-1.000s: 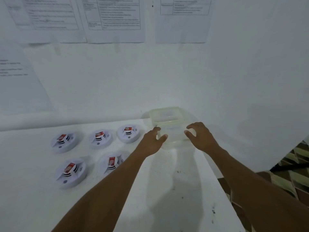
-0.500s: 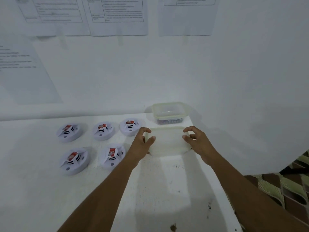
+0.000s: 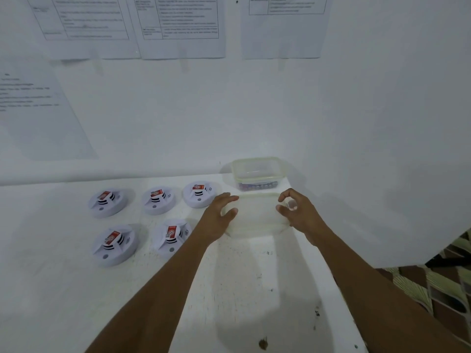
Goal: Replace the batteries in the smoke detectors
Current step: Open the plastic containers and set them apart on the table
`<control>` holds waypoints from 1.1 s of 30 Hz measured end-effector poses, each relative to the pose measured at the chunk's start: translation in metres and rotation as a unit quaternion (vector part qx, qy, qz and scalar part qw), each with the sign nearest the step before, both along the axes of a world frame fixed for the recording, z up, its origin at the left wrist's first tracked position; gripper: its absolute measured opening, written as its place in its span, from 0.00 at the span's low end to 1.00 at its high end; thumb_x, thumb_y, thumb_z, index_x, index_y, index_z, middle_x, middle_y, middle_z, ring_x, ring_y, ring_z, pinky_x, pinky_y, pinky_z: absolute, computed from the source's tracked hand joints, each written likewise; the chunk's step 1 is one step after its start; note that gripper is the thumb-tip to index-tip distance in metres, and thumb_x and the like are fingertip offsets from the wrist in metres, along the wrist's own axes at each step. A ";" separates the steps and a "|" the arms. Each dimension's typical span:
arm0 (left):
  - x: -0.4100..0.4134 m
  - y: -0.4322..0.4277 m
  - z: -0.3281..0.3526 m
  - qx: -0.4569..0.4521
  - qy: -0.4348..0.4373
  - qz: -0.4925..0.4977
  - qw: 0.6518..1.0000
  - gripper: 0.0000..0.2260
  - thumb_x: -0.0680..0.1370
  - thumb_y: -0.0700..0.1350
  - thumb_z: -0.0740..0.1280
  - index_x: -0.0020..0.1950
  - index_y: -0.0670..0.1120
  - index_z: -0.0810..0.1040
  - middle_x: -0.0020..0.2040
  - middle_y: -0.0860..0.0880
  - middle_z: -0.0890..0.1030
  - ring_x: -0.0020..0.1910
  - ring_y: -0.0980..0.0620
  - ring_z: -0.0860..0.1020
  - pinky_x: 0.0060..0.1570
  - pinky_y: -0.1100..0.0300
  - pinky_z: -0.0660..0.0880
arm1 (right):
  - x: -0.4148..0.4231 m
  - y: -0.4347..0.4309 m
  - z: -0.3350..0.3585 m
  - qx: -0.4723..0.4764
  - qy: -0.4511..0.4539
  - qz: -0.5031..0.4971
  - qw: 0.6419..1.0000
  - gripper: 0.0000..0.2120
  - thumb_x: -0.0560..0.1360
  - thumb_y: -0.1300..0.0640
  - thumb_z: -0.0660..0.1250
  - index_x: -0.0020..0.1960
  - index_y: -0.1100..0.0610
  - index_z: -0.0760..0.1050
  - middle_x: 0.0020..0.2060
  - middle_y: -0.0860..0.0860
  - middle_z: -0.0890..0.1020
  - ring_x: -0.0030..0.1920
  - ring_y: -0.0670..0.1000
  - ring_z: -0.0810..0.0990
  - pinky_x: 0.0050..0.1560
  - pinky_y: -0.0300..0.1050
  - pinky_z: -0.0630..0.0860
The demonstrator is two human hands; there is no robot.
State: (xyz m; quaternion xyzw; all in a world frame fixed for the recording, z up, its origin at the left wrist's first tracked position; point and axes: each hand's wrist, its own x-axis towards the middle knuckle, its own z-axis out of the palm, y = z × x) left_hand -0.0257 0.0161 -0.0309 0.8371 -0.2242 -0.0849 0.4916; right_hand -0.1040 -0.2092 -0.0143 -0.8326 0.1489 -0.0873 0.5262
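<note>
Several white round smoke detectors lie on the white table (image 3: 76, 301), each with a red-labelled battery on top; the nearest is one detector (image 3: 171, 236) just left of my left forearm. A clear plastic container (image 3: 257, 174) stands open by the wall, with batteries lying in its bottom. Its translucent lid (image 3: 254, 217) lies flat on the table in front of it. My left hand (image 3: 220, 217) rests at the lid's left edge with fingers nearly straight. My right hand (image 3: 299, 212) hovers at the lid's right edge, fingers loosely curled and holding nothing.
Printed sheets (image 3: 178, 24) hang on the white wall behind the table. The table's right edge (image 3: 339, 289) runs close to my right forearm, with patterned floor (image 3: 446, 289) beyond it. A dark stain (image 3: 262, 343) marks the near table top.
Both hands lifted the lid off the container, brought it toward me and set it on the table. Their grip on it has now loosened.
</note>
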 end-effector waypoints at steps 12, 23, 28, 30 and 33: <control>-0.055 -0.003 0.001 0.043 -0.062 0.131 0.988 0.24 0.73 0.65 0.65 0.64 0.55 0.70 0.45 0.52 0.76 0.41 0.55 0.75 0.43 0.58 0.76 | -0.034 0.037 -0.011 0.087 -0.004 -0.014 0.996 0.11 0.75 0.48 0.71 0.57 0.38 0.78 0.53 0.47 0.80 0.52 0.49 0.81 0.45 0.46 0.81; -0.039 -0.024 0.003 -0.040 0.065 0.051 0.996 0.19 0.77 0.56 0.67 0.66 0.57 0.67 0.57 0.51 0.75 0.51 0.54 0.74 0.53 0.57 0.74 | -0.032 0.033 0.001 0.186 0.037 0.040 0.981 0.14 0.75 0.59 0.72 0.56 0.50 0.71 0.51 0.58 0.77 0.50 0.60 0.81 0.47 0.61 0.82; -0.034 -0.023 0.001 -0.056 0.119 0.014 0.991 0.16 0.75 0.58 0.68 0.60 0.63 0.66 0.59 0.50 0.75 0.54 0.49 0.77 0.54 0.51 0.78 | -0.032 0.030 -0.002 0.097 0.036 0.019 0.994 0.20 0.71 0.49 0.75 0.58 0.42 0.70 0.56 0.54 0.74 0.53 0.53 0.77 0.50 0.52 0.82; -0.033 -0.023 0.002 -0.065 0.125 0.007 0.990 0.17 0.75 0.58 0.69 0.60 0.62 0.68 0.59 0.49 0.75 0.54 0.49 0.77 0.54 0.51 0.78 | -0.027 0.024 -0.002 0.073 0.049 0.024 0.996 0.29 0.67 0.45 0.78 0.62 0.36 0.68 0.60 0.50 0.72 0.58 0.52 0.74 0.57 0.53 0.78; -0.030 -0.024 0.005 -0.035 0.048 0.049 0.997 0.16 0.72 0.58 0.72 0.57 0.59 0.73 0.54 0.47 0.79 0.51 0.47 0.78 0.53 0.50 0.78 | -0.015 0.017 0.002 0.097 0.036 0.047 0.994 0.36 0.64 0.47 0.80 0.67 0.35 0.67 0.63 0.49 0.73 0.63 0.52 0.74 0.62 0.55 0.76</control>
